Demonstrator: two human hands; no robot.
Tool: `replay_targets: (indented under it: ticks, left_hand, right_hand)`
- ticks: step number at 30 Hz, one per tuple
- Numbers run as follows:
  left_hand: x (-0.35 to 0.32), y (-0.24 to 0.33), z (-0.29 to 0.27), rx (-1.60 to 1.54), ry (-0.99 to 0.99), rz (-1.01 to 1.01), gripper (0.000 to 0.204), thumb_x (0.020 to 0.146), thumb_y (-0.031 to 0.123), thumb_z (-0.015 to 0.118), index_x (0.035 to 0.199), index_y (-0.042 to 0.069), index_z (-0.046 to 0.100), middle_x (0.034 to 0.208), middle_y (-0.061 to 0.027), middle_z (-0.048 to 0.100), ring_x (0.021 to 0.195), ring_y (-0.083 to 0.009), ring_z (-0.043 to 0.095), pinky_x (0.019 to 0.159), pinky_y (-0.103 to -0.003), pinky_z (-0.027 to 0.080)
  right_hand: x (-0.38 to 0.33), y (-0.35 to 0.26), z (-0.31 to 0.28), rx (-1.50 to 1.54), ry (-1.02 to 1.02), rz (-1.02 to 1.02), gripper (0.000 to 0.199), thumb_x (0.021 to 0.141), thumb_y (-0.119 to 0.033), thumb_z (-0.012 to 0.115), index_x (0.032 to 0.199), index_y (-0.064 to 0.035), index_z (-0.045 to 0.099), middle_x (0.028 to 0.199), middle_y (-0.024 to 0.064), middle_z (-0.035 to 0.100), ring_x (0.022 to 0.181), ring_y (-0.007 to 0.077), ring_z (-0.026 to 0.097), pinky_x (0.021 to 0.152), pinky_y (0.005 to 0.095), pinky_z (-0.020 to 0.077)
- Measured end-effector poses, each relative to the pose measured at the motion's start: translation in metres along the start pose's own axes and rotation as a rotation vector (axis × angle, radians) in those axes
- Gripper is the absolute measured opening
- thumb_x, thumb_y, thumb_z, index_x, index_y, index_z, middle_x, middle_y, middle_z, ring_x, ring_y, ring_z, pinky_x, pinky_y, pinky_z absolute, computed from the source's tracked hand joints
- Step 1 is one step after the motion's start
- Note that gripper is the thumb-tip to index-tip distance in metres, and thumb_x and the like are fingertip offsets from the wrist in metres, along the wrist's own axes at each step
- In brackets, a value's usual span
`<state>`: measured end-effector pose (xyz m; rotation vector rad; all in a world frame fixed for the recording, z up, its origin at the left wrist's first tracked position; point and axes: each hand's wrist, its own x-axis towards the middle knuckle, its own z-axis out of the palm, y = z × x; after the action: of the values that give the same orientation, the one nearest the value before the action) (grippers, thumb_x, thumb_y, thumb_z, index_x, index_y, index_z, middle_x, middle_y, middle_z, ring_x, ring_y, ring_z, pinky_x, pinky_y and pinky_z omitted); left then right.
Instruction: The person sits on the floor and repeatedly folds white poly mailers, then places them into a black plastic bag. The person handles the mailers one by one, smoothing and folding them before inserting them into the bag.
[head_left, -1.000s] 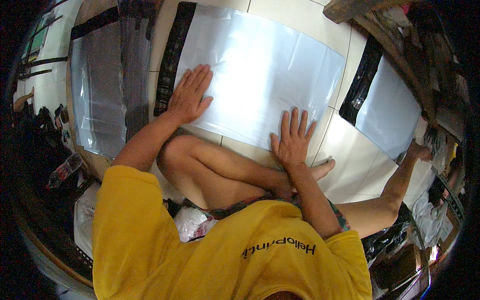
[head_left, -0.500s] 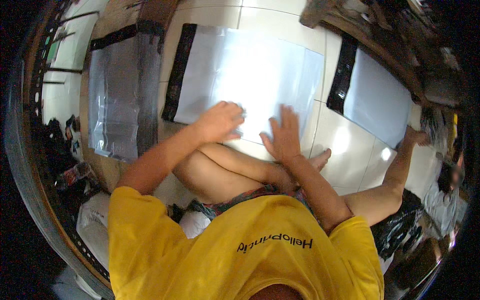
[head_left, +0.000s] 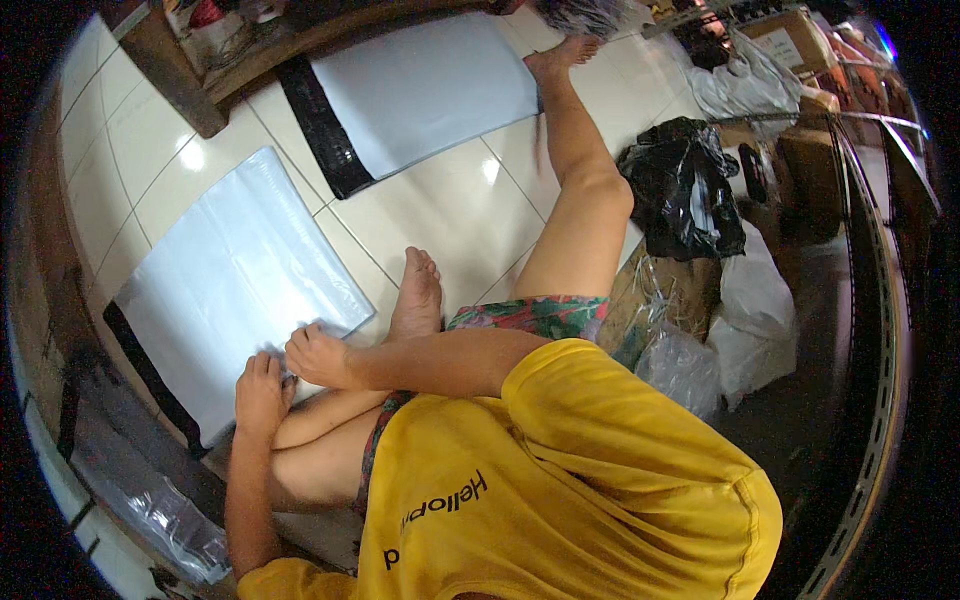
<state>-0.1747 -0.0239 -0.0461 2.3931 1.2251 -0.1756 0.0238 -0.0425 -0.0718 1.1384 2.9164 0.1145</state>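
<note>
**White mailer bag under both hands on the tiled floor**

White plastic mailer bag [head_left: 230, 280] lies flat on the cream floor tiles [head_left: 440, 210], at about nine o'clock from the person's bent knee. The left hand [head_left: 262, 392] rests on the bag's near edge, fingers together and pressed down on the plastic. The right hand [head_left: 318, 355] sits just beside it at two o'clock, fingers curled, pinching the bag's near corner. A bare foot [head_left: 418, 295] lies just beside the bag's right corner. A second white mailer bag [head_left: 425, 85] with a black strip lies well apart at twelve o'clock. A black plastic bag [head_left: 682, 190] sits beyond the outstretched leg at three o'clock.
</note>
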Motion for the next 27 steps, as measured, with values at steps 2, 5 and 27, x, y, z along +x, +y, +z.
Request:
replay_targets:
  ticks: [2, 5, 27]
  left_hand:
    - [-0.002, 0.009, -0.013, -0.017, 0.061, 0.011, 0.046, 0.070, 0.018, 0.084, 0.105, 0.001, 0.060, 0.110, -0.0155, 0.059, 0.104, -0.0361, 0.058, 0.087, -0.046, 0.053]
    - [0.000, 0.018, -0.026, 0.034, 0.058, -0.063, 0.028, 0.078, 0.012, 0.074, 0.099, 0.000, 0.060, 0.108, -0.0170, 0.059, 0.102, -0.0368, 0.059, 0.085, -0.046, 0.054]
    - [-0.011, -0.030, -0.010, -0.054, 0.073, -0.098, 0.020, 0.084, 0.009, 0.066, 0.104, 0.006, 0.067, 0.105, -0.0151, 0.066, 0.102, -0.0356, 0.065, 0.092, -0.047, 0.053]
  right_hand:
    - [0.002, 0.000, 0.014, 0.122, 0.008, 0.008, 0.026, 0.089, -0.025, 0.057, 0.100, -0.0044, 0.068, 0.094, 0.0097, 0.065, 0.092, 0.0265, 0.061, 0.074, 0.0404, 0.0490]
    - [0.005, 0.004, 0.018, 0.221, 0.056, 0.062, 0.024, 0.087, -0.025, 0.058, 0.098, -0.0053, 0.067, 0.091, 0.0074, 0.064, 0.087, 0.0253, 0.060, 0.073, 0.0381, 0.0475]
    - [-0.054, 0.101, -0.023, 0.482, -0.236, 0.154, 0.027, 0.084, -0.009, 0.058, 0.111, -0.0021, 0.062, 0.117, 0.0190, 0.064, 0.109, 0.0347, 0.062, 0.096, 0.0437, 0.0509]
